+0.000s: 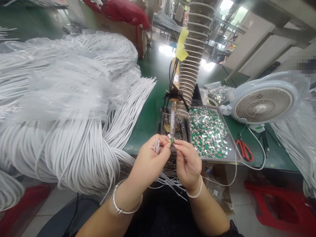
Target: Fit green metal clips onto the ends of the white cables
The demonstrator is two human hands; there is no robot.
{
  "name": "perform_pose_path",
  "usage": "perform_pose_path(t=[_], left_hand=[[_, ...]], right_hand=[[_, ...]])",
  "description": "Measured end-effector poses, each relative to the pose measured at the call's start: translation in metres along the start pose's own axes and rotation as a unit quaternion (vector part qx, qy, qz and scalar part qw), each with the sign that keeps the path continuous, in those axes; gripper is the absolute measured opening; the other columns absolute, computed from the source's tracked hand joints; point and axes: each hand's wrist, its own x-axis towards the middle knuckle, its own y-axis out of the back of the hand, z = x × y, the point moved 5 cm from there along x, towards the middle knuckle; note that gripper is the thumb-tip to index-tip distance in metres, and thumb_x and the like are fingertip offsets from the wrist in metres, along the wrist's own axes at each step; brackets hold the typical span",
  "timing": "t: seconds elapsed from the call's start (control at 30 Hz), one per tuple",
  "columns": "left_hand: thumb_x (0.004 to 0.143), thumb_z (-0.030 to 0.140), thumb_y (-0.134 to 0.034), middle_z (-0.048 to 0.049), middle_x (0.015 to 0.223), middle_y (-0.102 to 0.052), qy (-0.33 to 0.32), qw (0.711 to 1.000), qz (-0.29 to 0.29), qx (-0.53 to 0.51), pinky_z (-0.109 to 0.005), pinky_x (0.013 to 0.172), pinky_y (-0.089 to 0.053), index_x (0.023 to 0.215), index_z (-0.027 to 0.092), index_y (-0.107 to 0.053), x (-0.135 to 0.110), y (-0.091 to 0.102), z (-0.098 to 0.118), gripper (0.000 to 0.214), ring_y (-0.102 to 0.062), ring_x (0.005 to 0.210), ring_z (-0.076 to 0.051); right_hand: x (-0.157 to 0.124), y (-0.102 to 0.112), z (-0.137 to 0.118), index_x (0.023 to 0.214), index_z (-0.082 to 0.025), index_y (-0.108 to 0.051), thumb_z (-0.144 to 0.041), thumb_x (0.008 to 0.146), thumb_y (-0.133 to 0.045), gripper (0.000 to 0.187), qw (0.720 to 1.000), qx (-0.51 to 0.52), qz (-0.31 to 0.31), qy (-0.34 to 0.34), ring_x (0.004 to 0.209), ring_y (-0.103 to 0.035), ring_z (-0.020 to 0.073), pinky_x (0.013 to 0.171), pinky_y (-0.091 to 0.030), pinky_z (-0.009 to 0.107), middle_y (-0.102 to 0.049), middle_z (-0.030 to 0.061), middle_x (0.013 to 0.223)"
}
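My left hand (149, 163) pinches glossy white cable ends (156, 145), just beside my right hand (188, 164), which clamps a tiny green-and-silver metal tab (171, 140) and a thin pale wire (195, 173).

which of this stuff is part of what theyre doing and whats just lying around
Part of the work:
left hand holding white cable ends
right hand pinching a small green-and-silver piece
tray of matching pieces
coiled white cables

Just lying about:
red scissors
desk fan
red stool
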Motion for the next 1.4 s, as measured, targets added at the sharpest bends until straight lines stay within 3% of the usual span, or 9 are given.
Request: perform_pose_path(t=[0.27,0.5,0.63,0.8,0.9,1.1,1.27,1.4], left_hand=[[0.079,0.02,-0.052,-0.0026,0.084,-0.059,0.018,0.999,-0.03,-0.009,-0.028,0.074,-0.045,0.067,0.019,-0.048,-0.009,-0.005,-0.015,0.013,-0.058,0.082,-0.016],[0.089,0.027,-0.041,-0.0018,0.076,-0.057,-0.008,0.988,-0.141,0.059,-0.028,0.069,-0.044,0.08,0.02,-0.053,-0.028,-0.014,-0.027,0.017,-0.053,0.07,-0.016],[0.091,0.027,-0.038,-0.0041,0.088,-0.058,-0.043,0.987,-0.112,0.103,-0.03,0.078,-0.042,0.086,0.021,-0.053,-0.032,-0.008,-0.026,0.017,-0.055,0.082,-0.017],[0.091,0.035,-0.039,0.0043,0.06,-0.05,0.033,0.987,-0.128,0.096,-0.026,0.058,-0.039,0.085,0.023,-0.051,-0.03,-0.007,-0.039,0.018,-0.047,0.055,-0.014],[0.089,0.037,-0.043,0.0052,0.059,-0.044,0.066,0.986,-0.149,0.039,-0.024,0.053,-0.035,0.079,0.021,-0.05,-0.027,-0.009,-0.045,0.02,-0.04,0.051,-0.012],[0.086,0.036,-0.05,0.0039,0.065,-0.043,0.086,0.979,-0.177,-0.05,-0.025,0.06,-0.035,0.084,0.02,-0.051,-0.022,-0.01,-0.048,0.016,-0.039,0.061,-0.012],[0.086,0.037,-0.052,0.0018,0.075,-0.047,0.095,0.963,-0.186,-0.167,-0.026,0.067,-0.036,0.09,0.022,-0.054,-0.023,-0.011,-0.058,0.016,-0.043,0.069,-0.012],[0.086,0.035,-0.054,0.0015,0.076,-0.049,0.092,0.955,-0.181,-0.214,-0.027,0.069,-0.038,0.09,0.022,-0.057,-0.021,-0.012,-0.063,0.014,-0.046,0.071,-0.012]], right_hand=[[-0.008,0.002,0.0,0.103,-0.02,-0.057,-0.007,0.085,-0.043,0.026,1.0,-0.014,-0.006,-0.024,0.092,-0.063,0.0202,0.077,-0.056,0.04,-0.065,0.0092,0.095],[-0.022,0.007,0.0,0.101,-0.019,-0.057,-0.007,0.085,-0.042,0.026,0.997,-0.031,-0.021,-0.061,0.088,-0.063,0.0191,0.075,-0.056,0.038,-0.065,0.0081,0.09],[-0.027,0.019,-0.001,0.103,-0.019,-0.056,-0.006,0.086,-0.042,0.027,0.996,-0.064,-0.002,-0.068,0.085,-0.063,0.018,0.074,-0.055,0.036,-0.064,0.0067,0.088],[-0.019,0.042,0.014,0.103,-0.019,-0.057,-0.009,0.088,-0.04,0.025,0.984,-0.141,0.041,-0.098,0.078,-0.061,0.016,0.071,-0.052,0.033,-0.062,0.0051,0.084],[-0.009,0.056,0.033,0.098,-0.019,-0.058,-0.015,0.089,-0.042,0.019,0.968,-0.208,0.034,-0.133,0.081,-0.061,0.0183,0.073,-0.051,0.035,-0.063,0.0066,0.086],[0.009,0.062,0.072,0.091,-0.016,-0.06,-0.021,0.084,-0.047,0.015,0.923,-0.296,-0.095,-0.226,0.074,-0.059,0.02,0.066,-0.046,0.033,-0.064,0.0071,0.081],[0.02,0.05,0.09,0.09,-0.016,-0.059,-0.02,0.081,-0.047,0.015,0.882,-0.348,-0.19,-0.254,0.074,-0.057,0.02,0.064,-0.041,0.03,-0.063,0.0077,0.081],[0.021,0.044,0.095,0.091,-0.015,-0.059,-0.016,0.08,-0.043,0.019,0.865,-0.379,-0.216,-0.248,0.077,-0.057,0.0209,0.064,-0.038,0.029,-0.064,0.0095,0.086]])
